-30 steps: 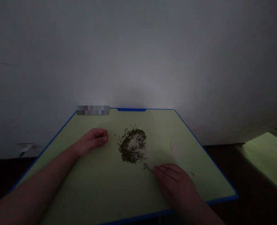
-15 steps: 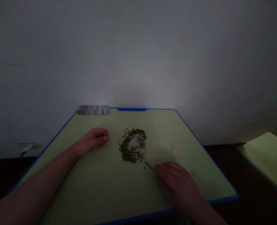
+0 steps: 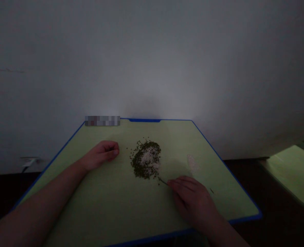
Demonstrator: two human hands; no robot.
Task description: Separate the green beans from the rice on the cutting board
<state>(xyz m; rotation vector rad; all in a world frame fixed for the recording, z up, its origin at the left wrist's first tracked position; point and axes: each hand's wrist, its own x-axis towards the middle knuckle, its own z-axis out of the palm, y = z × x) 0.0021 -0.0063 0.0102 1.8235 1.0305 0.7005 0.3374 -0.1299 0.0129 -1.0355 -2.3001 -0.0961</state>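
A mixed pile of small green beans and white grains like rice lies in the middle of the pale table. My left hand rests to the left of the pile, fingers curled closed, with nothing seen in it. At the near right, my right hand pinches a thin dark tool. Its tip is at the pile's near right edge, beside a few loose beans; most of the tool is hidden under the fingers, so its kind is unclear.
A small patch of white grains lies right of the pile. A short dark sliver is beside my right hand. The table has a blue edge against the wall. Another pale tabletop stands at the right.
My right hand has shifted slightly left, bringing the tool's tip a little closer to the pile. My left hand and the pile look the same.
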